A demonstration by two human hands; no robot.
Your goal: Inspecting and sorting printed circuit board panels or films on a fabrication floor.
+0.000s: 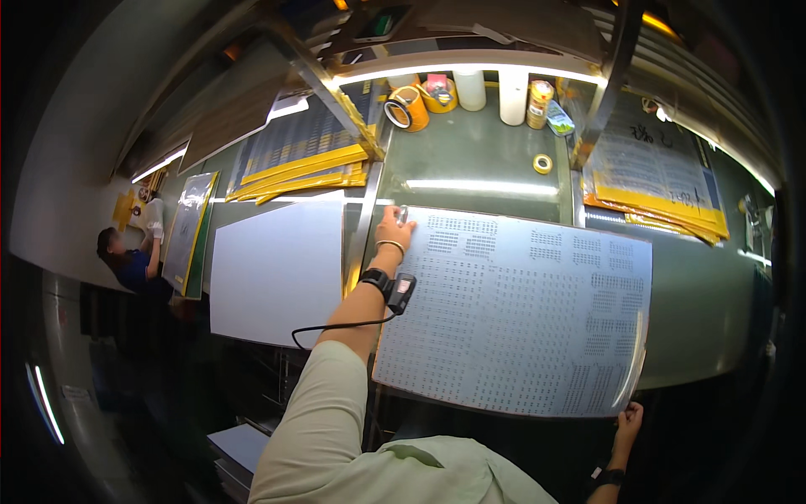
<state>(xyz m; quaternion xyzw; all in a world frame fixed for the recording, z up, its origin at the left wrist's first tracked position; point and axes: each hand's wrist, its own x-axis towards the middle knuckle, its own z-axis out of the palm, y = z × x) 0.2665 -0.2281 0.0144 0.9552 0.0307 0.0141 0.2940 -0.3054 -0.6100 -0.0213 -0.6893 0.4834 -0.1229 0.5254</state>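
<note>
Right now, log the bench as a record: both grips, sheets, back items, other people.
left grip: at upper-left corner of marked sheet; closure unclear
right grip: at its lower-right corner; closure unclear
marked sheet: pale, rows of small dark marks
plain sheet: pale, left of marked sheet
back items: orange tape roll, white cylinders, small yellow roll
other people: co-worker, far left, dark blue top

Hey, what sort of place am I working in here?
Probably a workshop or factory floor: there's a long green bench, a large sheet with rows of small dark marks, and stacked yellow-edged panels.
</note>
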